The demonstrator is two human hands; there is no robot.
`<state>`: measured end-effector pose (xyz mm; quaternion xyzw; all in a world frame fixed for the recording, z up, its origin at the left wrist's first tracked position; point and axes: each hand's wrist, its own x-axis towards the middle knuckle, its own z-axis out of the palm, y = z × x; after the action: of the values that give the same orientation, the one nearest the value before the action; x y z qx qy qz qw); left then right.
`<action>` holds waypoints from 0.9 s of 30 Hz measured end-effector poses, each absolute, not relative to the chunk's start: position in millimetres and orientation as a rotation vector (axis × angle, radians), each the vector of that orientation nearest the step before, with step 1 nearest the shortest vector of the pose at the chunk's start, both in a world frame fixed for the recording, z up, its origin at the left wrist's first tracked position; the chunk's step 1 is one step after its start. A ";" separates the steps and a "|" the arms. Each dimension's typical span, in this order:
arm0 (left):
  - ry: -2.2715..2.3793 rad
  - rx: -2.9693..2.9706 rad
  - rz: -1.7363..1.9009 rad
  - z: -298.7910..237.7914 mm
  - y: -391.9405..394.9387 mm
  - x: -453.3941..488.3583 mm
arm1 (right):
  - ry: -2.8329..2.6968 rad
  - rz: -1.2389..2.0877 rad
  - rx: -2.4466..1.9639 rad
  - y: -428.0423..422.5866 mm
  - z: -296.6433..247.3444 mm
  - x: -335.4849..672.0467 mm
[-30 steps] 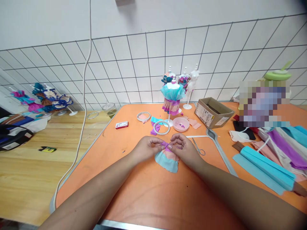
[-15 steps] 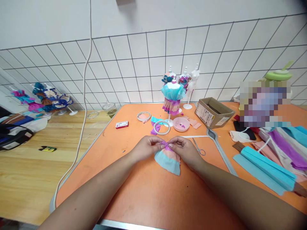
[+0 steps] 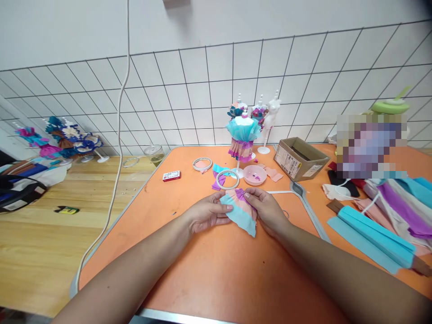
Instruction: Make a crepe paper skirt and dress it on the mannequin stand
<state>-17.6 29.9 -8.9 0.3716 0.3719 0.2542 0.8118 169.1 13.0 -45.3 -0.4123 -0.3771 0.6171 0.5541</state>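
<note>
Between my hands is a gathered piece of crepe paper (image 3: 241, 211), layered in purple, peach and light blue, fanning out toward me. My left hand (image 3: 209, 210) pinches its left side, thumb on top of the blue and peach layers and fingers beneath. At the upper right, my right hand (image 3: 265, 209) grips the bunched purple end between thumb and fingers. Behind it stands a small white dress form (image 3: 243, 135) wearing a blue, purple and peach paper dress. Scissors (image 3: 286, 214) lie mostly hidden behind my right hand.
Two tape rolls (image 3: 227, 179), a pink bowl (image 3: 254, 175) with small purple bits and a red-and-white box (image 3: 172, 175) lie on the orange table (image 3: 195, 274). A cardboard box (image 3: 301, 158) and blue crepe paper (image 3: 376, 236) are at right. A white cable (image 3: 118, 117) hangs at left.
My left hand has moved from the gathered purple end down to the paper's left side. The paper is tilted and spread more, while my right hand keeps its hold on the purple end.
</note>
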 end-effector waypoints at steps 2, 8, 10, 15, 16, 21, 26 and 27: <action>0.786 0.800 0.550 -8.8 30.8 -18.8 | -0.850 1.491 -0.963 13.5 -45.1 170.0; 0.755 0.787 0.682 -6.9 37.8 -23.2 | -0.750 1.568 -0.921 15.8 -43.9 171.6; 0.734 0.797 0.715 -6.8 39.2 -23.8 | -0.726 1.568 -0.905 15.6 -43.9 170.9; 0.764 0.868 0.707 -8.4 36.9 -20.7 | -0.696 1.570 -0.950 14.9 -45.2 171.1; 0.786 0.921 0.709 -9.0 36.7 -20.2 | -0.694 1.570 -0.961 14.9 -45.1 171.6; 0.994 1.241 0.691 -13.2 42.7 -23.8 | -0.718 1.541 -0.974 15.1 -42.2 173.6; 1.280 1.646 0.875 -10.6 46.1 -28.4 | -0.826 1.516 -1.016 13.3 -41.3 172.7; 1.304 1.750 0.957 -8.0 44.4 -28.3 | -0.868 1.525 -1.034 12.4 -41.5 172.1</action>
<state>-28.3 44.4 -8.0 0.6821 0.5084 0.3729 0.3704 172.1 12.4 -41.5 -0.4321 -0.3626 0.6375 0.5248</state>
